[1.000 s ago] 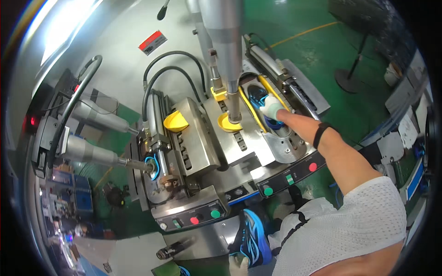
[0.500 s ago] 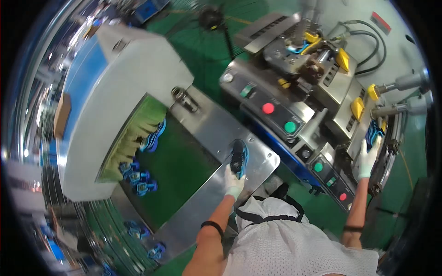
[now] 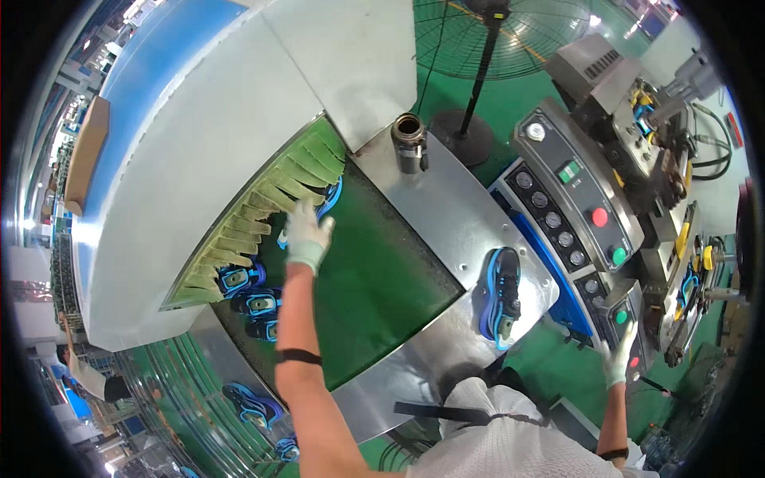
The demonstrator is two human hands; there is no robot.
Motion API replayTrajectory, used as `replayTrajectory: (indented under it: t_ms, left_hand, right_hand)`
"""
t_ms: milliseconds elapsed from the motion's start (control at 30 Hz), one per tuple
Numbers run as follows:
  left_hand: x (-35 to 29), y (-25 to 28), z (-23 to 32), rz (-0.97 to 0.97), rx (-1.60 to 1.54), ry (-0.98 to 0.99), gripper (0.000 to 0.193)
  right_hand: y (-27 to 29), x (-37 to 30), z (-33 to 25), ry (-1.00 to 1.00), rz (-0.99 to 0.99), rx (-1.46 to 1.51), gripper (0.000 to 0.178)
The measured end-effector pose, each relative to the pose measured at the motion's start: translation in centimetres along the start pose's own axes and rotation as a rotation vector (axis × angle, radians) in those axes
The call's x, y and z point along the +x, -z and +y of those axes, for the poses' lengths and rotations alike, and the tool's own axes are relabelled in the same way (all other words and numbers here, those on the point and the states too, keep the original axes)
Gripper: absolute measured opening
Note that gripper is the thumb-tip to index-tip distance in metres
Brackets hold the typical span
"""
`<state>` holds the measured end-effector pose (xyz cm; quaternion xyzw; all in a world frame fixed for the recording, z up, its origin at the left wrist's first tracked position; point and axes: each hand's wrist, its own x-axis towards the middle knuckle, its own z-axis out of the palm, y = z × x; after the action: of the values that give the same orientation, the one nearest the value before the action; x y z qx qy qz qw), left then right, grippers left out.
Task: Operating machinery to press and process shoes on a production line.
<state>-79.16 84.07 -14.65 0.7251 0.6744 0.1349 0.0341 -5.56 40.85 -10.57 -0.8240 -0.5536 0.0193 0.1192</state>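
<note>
My left hand, in a white glove, reaches over the green conveyor belt. Its thumb stands apart from the fingers beside a black-and-blue shoe at the green strip curtain; the fingertips partly cover that shoe, and no grip on it shows. A similar black sneaker with blue edging lies on the steel table end, with no hand on it. My right hand, also gloved, is held with fingers extended by the lower control panel, near its green button. Whether it touches the panel I cannot tell.
Several blue-and-black shoes sit on the belt's left side. Others lie on the rollers. A metal flask stands on the steel table. At right is a machine with buttons and gauges; a floor fan stands behind.
My left hand has let go of the sneaker on the steel table and moved left to the curtain. My right hand has left the shoe at the machine for the lower panel. The view has shifted left.
</note>
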Motion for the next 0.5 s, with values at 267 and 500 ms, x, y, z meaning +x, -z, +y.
replayTrajectory:
  t_ms: [267,500]
  left_hand:
    - [5.4,-5.9,-6.6,-0.344,0.389,0.251,0.062]
    - [-7.1,-5.6,2.2,-0.483,0.112,0.046,0.051]
  right_hand:
    - [-1.9,-16.2,-1.5,-0.543,-0.635,0.011,0.1]
    - [-3.3,-12.2,-9.3,-0.516,-0.591,0.266,0.077]
